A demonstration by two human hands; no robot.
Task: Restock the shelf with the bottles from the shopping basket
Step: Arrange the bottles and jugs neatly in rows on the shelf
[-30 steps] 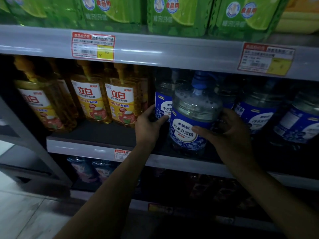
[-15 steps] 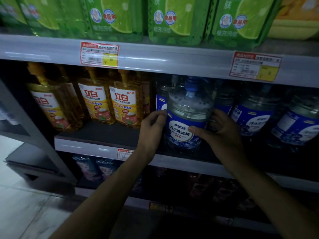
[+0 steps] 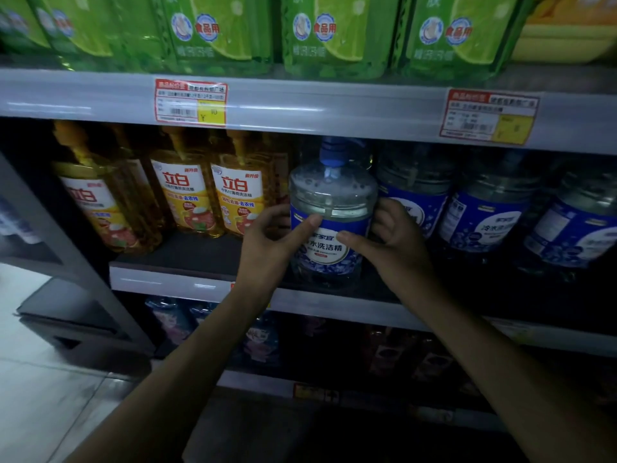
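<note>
1 clear, blue-labelled plastic bottle (image 3: 334,195) upright on the dark shelf (image 3: 187,253)
My left hand (image 3: 267,248) grips its left side; my right hand (image 3: 400,252) grips its right.

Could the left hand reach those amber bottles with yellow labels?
Probably yes: the left hand, gripping the clear blue-labelled bottle, is just beside the amber yellow-labelled bottles, nothing between; it must let go first.
</note>
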